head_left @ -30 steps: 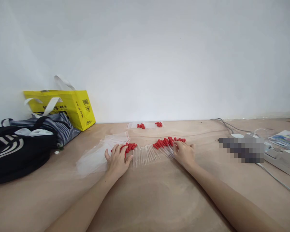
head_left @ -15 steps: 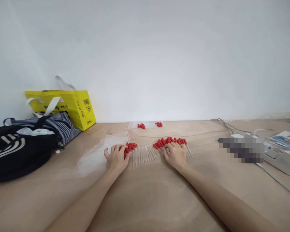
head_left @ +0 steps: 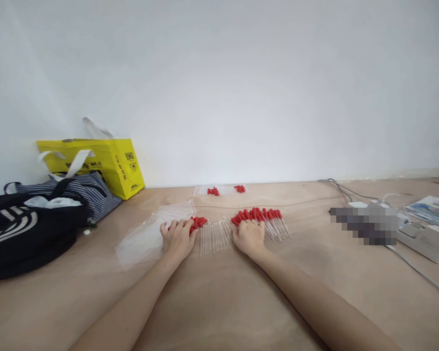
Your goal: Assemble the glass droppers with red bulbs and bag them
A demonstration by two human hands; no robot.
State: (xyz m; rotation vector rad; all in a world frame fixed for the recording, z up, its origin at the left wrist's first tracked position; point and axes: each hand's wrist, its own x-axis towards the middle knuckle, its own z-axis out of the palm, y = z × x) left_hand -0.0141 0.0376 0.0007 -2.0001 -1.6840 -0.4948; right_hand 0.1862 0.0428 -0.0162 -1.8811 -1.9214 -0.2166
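My left hand (head_left: 179, 240) rests with curled fingers over a small heap of red rubber bulbs (head_left: 198, 222); some poke out on both sides of it. Right of it, slim clear tubes (head_left: 214, 238) lie side by side on the table, no bulbs on their visible ends. My right hand (head_left: 249, 237) is closed low at the right end of these tubes, its fingertips hidden. Beyond and beside it, droppers with red bulbs (head_left: 272, 214) lie in a fanned row, bulbs pointing away from me.
Flat clear plastic bags (head_left: 142, 239) lie left of my left hand. By the wall, another clear bag (head_left: 225, 190) holds red-bulbed pieces. A yellow bag (head_left: 128, 170), a striped bag (head_left: 98, 195) and a black bag (head_left: 32, 239) stand left. White devices (head_left: 424, 241) and cables (head_left: 420, 273) lie right.
My right hand has shifted left, off the middle of the dropper row, and its fingers have drawn in. My left hand stays over the bulbs, its fingers slightly closer together.
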